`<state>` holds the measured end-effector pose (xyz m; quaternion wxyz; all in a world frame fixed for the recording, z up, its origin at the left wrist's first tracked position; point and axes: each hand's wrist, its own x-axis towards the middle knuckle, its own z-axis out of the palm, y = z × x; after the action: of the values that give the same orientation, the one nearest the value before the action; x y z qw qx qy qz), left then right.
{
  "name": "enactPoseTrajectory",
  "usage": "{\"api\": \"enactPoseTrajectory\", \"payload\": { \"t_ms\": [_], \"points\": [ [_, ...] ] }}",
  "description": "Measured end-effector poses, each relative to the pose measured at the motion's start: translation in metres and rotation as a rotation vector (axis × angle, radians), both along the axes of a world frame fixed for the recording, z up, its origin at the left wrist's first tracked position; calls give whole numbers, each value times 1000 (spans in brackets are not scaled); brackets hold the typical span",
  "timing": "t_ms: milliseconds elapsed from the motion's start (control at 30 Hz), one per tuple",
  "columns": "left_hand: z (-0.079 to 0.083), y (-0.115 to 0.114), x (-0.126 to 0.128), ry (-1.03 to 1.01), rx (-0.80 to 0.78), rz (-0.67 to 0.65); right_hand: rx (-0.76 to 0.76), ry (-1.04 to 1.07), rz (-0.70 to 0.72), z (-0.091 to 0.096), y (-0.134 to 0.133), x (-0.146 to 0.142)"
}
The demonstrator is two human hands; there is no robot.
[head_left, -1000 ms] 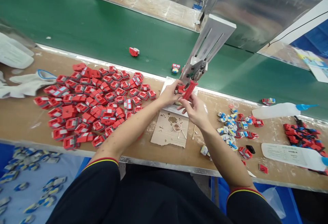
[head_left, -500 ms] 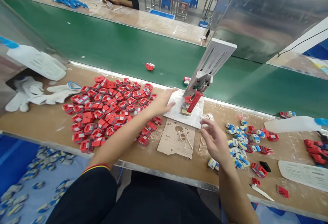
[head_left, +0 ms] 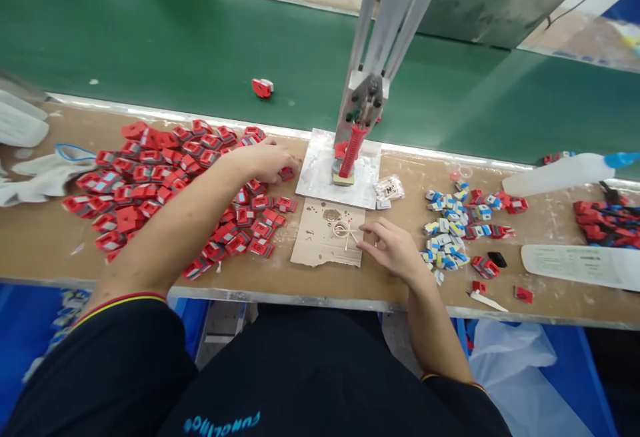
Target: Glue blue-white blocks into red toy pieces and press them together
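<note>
My left hand (head_left: 265, 159) rests on the right edge of a big pile of red plastic parts (head_left: 165, 183), its fingers curled over one red piece. My right hand (head_left: 393, 247) lies near the front of the bench beside a brown cardboard scrap (head_left: 325, 250), its fingertips pinched at a small stick on the cardboard. Between the hands stands a small hand press (head_left: 367, 100) with a red-gripped lever (head_left: 350, 150), on a white base plate (head_left: 313, 180).
A green conveyor belt (head_left: 175, 43) runs behind the bench and carries one red part (head_left: 262, 87). To the right lie a heap of small blue, white and red pieces (head_left: 453, 230), a clear bag (head_left: 389, 188), a squeeze bottle (head_left: 560, 173) and more red parts (head_left: 605, 220). White gloves (head_left: 43, 173) lie far left.
Both hands have left the press. My left hand has gone left into the red pile; my right hand has dropped to the cardboard scrap. The view has tilted down.
</note>
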<state>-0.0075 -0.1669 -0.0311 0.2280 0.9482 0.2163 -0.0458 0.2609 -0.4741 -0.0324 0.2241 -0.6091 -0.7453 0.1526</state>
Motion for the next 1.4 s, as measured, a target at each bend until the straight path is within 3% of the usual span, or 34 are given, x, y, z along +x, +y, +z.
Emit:
{"api": "enactPoseTrajectory", "payload": {
  "t_ms": [100,200,267,367,467,567,700,833,1000,1233,1400],
  "points": [
    [-5,11,-4,-97,-62,36,6,-44,-2,-6,9,-1],
    [5,-2,-19,-409,-117,223,23,-54,32,-10,18,-5],
    [14,-29,-29,-688,-116,363,61,-47,61,-12,24,-10],
    [17,-87,-29,-1067,-66,418,137,5,103,-14,31,-21],
    [6,-142,-12,-1244,-276,518,189,111,158,-13,34,-28],
    [-11,-173,8,-1276,-440,620,218,282,104,-3,30,-23],
    [-24,-190,20,-1237,-584,568,391,580,-129,20,24,-16],
    [-26,-201,23,-1193,-641,558,558,795,-159,34,32,-36],
    [-26,-207,25,-1187,-585,544,503,801,-138,29,45,-62],
    [-25,-206,23,-1154,-596,543,397,813,-181,20,45,-63],
    [-26,-206,22,-1157,-611,535,410,779,-177,20,44,-62]
  ]
}}
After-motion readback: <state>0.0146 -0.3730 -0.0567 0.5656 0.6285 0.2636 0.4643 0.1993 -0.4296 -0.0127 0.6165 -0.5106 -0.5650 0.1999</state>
